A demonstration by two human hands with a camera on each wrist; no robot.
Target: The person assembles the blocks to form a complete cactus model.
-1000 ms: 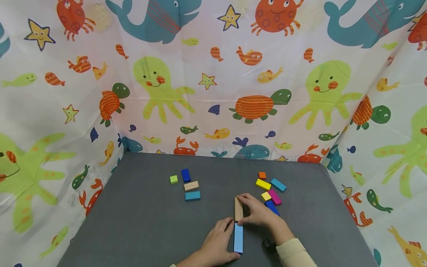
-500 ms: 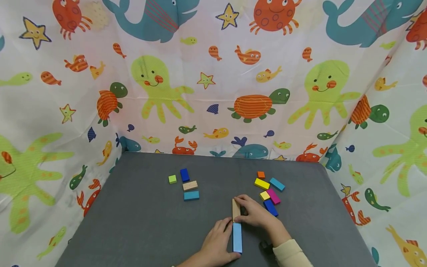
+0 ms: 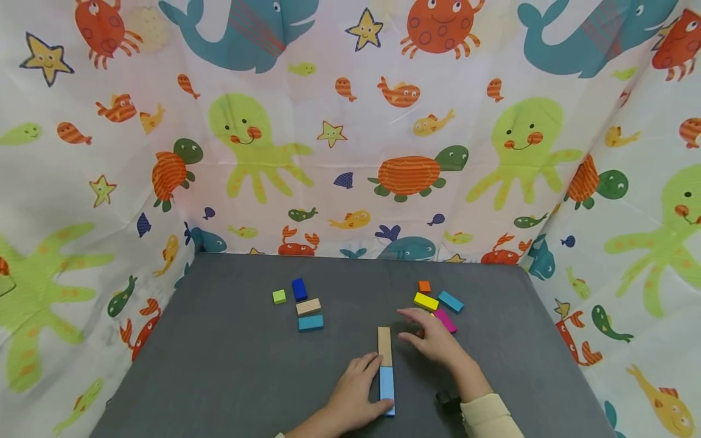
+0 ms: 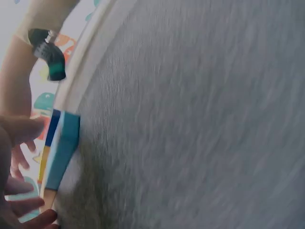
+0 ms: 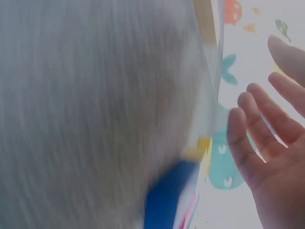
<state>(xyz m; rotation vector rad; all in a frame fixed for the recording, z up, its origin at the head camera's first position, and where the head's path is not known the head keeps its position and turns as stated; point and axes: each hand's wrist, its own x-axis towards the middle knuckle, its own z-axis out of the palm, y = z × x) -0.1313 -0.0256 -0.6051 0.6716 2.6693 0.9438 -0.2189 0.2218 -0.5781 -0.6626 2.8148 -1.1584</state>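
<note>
In the head view, a light blue block [image 3: 386, 389] and a plain wooden block [image 3: 384, 345] lie end to end in a line. My left hand [image 3: 355, 392] holds the light blue block, thumb over its near end and fingertips by the seam between the two. The left wrist view shows this blue block [image 4: 64, 148] beside that thumb. To the right of the wooden block is my right hand [image 3: 435, 340], fingers spread, holding nothing. It covers most of the small yellow block and the dark blue block, though the dark blue block [image 5: 169, 200] shows blurred in the right wrist view.
Back right are an orange block [image 3: 424, 286], a yellow block [image 3: 426, 301], a teal block [image 3: 451, 301] and a magenta block [image 3: 445, 320]. Left of centre are green [image 3: 279, 297], dark blue [image 3: 299, 289], wooden [image 3: 308, 306] and teal blocks [image 3: 310, 323]. Patterned cloth [image 3: 350, 182] encloses the grey table.
My right hand has let go of the wooden block and moved right, toward the right-hand blocks. My left thumb has shifted up slightly onto the light blue block. The head view has shifted slightly.
</note>
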